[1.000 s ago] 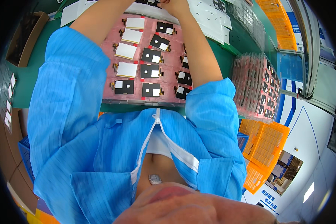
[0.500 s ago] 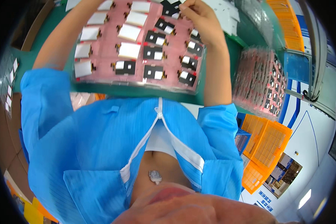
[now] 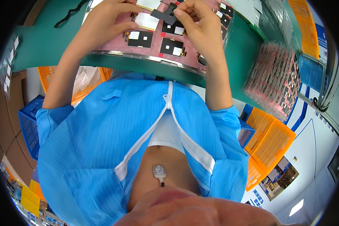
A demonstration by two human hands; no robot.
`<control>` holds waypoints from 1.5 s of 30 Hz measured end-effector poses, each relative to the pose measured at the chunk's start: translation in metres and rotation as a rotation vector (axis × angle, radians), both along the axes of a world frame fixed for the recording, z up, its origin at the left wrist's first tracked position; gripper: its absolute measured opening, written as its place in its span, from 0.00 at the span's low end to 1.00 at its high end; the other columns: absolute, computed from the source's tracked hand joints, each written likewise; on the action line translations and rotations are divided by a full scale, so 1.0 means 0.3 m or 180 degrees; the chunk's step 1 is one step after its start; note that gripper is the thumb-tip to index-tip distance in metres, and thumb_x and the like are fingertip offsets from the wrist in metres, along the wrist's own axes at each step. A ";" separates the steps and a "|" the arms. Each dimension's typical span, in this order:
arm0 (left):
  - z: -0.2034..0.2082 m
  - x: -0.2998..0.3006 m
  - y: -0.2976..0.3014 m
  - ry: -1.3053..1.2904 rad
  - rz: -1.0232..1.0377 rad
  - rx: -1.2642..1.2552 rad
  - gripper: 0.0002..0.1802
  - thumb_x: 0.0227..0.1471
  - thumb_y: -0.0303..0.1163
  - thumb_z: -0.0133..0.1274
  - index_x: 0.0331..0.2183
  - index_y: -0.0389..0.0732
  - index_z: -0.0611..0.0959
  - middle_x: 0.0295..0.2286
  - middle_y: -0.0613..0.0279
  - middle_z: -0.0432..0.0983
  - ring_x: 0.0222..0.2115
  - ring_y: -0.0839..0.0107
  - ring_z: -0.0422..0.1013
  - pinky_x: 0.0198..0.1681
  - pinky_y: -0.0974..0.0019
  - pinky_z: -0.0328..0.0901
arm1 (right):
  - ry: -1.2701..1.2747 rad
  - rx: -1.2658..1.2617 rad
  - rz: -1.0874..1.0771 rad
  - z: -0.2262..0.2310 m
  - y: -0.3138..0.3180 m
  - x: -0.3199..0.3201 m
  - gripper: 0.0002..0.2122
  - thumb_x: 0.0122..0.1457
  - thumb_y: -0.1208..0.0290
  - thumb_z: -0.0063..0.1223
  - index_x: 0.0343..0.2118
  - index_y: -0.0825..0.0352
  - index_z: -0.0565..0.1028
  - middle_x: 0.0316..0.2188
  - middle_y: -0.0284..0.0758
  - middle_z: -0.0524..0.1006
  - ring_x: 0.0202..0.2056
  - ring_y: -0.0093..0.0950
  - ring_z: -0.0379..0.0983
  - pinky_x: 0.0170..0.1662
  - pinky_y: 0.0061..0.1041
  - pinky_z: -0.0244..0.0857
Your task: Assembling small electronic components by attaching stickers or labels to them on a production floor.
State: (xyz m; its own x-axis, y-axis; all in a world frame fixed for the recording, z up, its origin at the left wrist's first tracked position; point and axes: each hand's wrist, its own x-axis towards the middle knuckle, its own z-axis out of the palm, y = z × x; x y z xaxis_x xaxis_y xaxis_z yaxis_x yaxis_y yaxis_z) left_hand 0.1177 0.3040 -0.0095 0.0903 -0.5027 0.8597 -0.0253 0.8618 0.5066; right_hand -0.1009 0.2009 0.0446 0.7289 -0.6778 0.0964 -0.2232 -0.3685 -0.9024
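Observation:
A clear-edged tray with a pink lining (image 3: 118, 44) holds rows of small flat modules with ribbon connectors. Some modules have white faces, others carry black pieces with a square cutout, like this black-covered module (image 3: 140, 38). Pinched between thumb and fingers of my right hand (image 3: 201, 28) is a thin black die-cut sheet (image 3: 165, 16), raised above the tray. My left hand (image 3: 111, 22) has thumb and index finger apart at the connector end of a white-faced module (image 3: 147, 21); the upper fingers run to the picture's top edge. Whether the sheet touches that module, I cannot tell.
Stacked trays of similar modules (image 3: 273, 81) stand at the right on the green table (image 3: 241, 60). A black cord (image 3: 69, 14) lies at the far left. Orange crates (image 3: 269, 145) and a blue crate (image 3: 29, 122) stand below the table level.
My right hand has brought a black sheet from the far side of the tray toward the white-faced module. My left hand has come into view beside that module. The tray sits higher in the picture.

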 end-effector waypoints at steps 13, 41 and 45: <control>0.142 0.015 0.086 -0.2446 0.1286 0.2570 0.23 0.40 0.26 0.67 0.42 0.36 0.83 0.41 0.54 0.75 0.45 0.53 0.72 0.50 0.58 0.67 | 0.0282 -0.0226 0.0136 -0.003 0.033 0.076 0.04 0.59 0.79 0.60 0.33 0.72 0.75 0.22 0.35 0.75 0.23 0.22 0.70 0.27 0.23 0.64; -0.067 -0.038 -0.027 0.0774 -0.0257 0.0212 0.26 0.37 0.26 0.70 0.43 0.36 0.84 0.41 0.53 0.75 0.43 0.55 0.73 0.46 0.60 0.69 | 0.0601 -0.0121 0.0247 0.004 0.026 0.103 0.04 0.58 0.78 0.59 0.31 0.73 0.75 0.22 0.39 0.76 0.23 0.28 0.71 0.28 0.27 0.64; 0.088 -0.005 0.043 -0.2136 0.1216 0.2905 0.26 0.37 0.26 0.70 0.43 0.36 0.84 0.41 0.53 0.76 0.43 0.55 0.73 0.46 0.60 0.69 | 0.0620 -0.0198 0.0200 0.000 0.017 0.097 0.04 0.58 0.78 0.59 0.32 0.73 0.75 0.22 0.40 0.76 0.24 0.30 0.72 0.29 0.28 0.65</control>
State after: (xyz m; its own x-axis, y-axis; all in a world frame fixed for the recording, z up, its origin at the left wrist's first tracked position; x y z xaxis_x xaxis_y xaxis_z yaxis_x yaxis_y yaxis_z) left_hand 0.1161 0.3170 0.0169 0.0362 -0.9906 0.1319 -0.6950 0.0699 0.7156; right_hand -0.0717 0.2060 0.0444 0.7784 -0.6276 -0.0101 -0.3660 -0.4408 -0.8196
